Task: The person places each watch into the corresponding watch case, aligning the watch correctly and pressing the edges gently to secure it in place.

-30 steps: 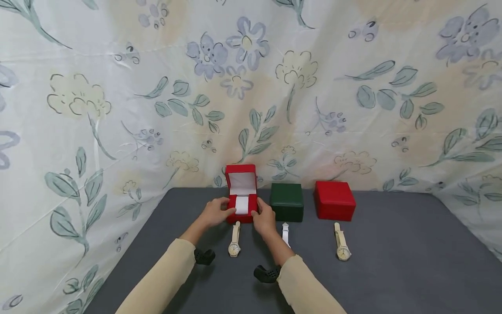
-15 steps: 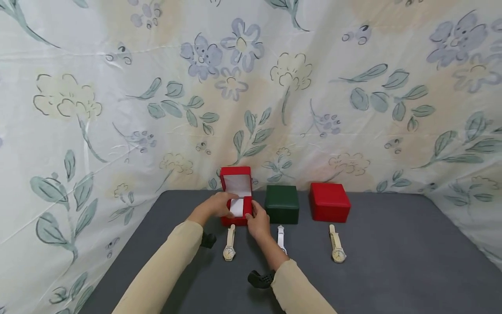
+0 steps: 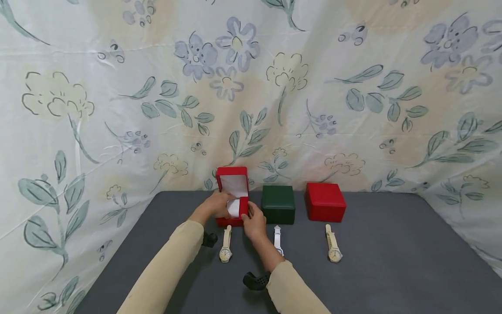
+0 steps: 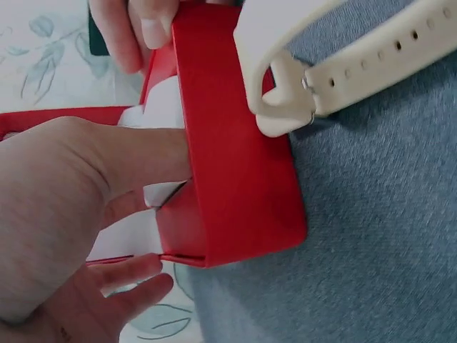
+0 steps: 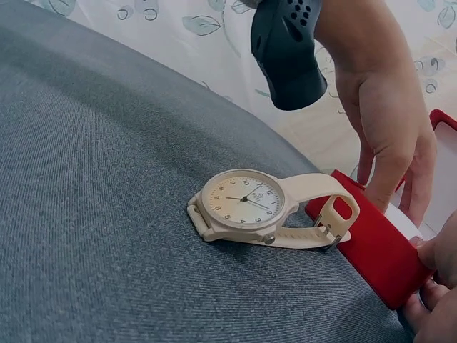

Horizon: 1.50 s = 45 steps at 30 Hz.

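Note:
An open red watch box (image 3: 230,222) stands at the back left of the table, its white-lined lid raised. Inside it is a white watch cushion (image 3: 233,208). My left hand (image 3: 216,205) reaches in from the left and pinches the cushion; in the left wrist view its thumb dips behind the front wall (image 4: 235,164), hiding part of the cushion. Against the box's right front corner, my right hand (image 3: 256,223) grips the wall, thumb at the rim. A cream wristwatch (image 5: 243,204) lies just before the box, its strap curled toward the front wall.
Right of the open box stand a closed green box (image 3: 278,205) and a closed red box (image 3: 325,203). A white watch (image 3: 277,239), partly behind my right arm, and another cream watch (image 3: 333,246) lie before them. A floral cloth (image 3: 235,109) hangs behind the table.
My left hand has moved from the box's left side over its rim and into it, onto the cushion. My right hand keeps its place at the right side. The head view has shifted slightly.

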{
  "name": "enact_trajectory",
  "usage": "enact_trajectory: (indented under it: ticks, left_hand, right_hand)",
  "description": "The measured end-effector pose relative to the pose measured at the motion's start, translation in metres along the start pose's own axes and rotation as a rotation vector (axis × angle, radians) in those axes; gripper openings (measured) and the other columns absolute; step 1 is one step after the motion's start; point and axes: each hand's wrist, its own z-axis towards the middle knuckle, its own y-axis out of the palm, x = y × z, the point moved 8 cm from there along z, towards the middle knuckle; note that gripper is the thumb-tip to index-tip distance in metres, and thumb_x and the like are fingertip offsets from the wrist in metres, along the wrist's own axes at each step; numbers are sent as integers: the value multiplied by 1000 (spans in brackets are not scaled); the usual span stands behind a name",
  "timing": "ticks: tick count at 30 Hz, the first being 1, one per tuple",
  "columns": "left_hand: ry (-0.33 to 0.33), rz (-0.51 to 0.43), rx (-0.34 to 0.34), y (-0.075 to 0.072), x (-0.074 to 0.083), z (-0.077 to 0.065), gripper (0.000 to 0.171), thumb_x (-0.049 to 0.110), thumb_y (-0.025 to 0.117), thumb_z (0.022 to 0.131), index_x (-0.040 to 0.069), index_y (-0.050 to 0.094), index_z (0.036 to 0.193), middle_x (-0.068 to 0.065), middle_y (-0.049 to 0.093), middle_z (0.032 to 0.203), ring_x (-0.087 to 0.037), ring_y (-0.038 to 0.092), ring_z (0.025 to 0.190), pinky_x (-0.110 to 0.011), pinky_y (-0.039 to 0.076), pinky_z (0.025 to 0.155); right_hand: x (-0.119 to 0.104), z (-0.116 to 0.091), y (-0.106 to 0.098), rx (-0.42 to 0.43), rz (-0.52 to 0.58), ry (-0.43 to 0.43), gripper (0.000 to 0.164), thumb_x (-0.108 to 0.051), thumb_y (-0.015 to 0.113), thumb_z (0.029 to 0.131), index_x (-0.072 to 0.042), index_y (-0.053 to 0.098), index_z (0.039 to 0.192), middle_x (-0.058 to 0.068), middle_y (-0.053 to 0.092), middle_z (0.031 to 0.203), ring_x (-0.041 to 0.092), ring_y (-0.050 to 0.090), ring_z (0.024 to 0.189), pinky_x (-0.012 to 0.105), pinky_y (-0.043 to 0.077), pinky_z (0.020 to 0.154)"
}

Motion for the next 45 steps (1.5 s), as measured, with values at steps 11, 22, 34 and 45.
enact_trajectory:
  ticks: [11,22,34,45]
  left_hand:
    - [42,-233,56,-19,-6,-11,73,14,83,71,11,51,137,-11,53,136,-27,51,114,-48,51,97]
    - [138,-652,159,-28,-25,-47,69,9,77,77,7,44,138,-19,44,134,-39,54,115,-46,56,88]
    - [140,-928,160,2,-51,-82,75,21,78,80,16,40,145,-13,45,142,-37,49,120,-43,55,88]
    - [214,-1038,159,6,-48,-100,71,19,75,82,22,40,144,-11,40,147,-39,43,125,-41,55,90]
  right_hand:
    - [2,-2,0,3,31,43,47,0,61,91,-1,51,137,21,54,139,35,54,127,45,45,101]
    - [-5,-6,-3,23,-51,-36,45,-2,62,91,1,52,135,22,57,135,36,58,123,46,48,99]
    - [-19,-17,-7,13,-122,-128,49,-9,67,89,-7,52,135,16,60,132,35,59,116,47,56,88]
    - [-35,-30,-19,-48,-153,-246,46,-14,70,87,-11,56,131,13,59,128,31,61,109,45,57,85]
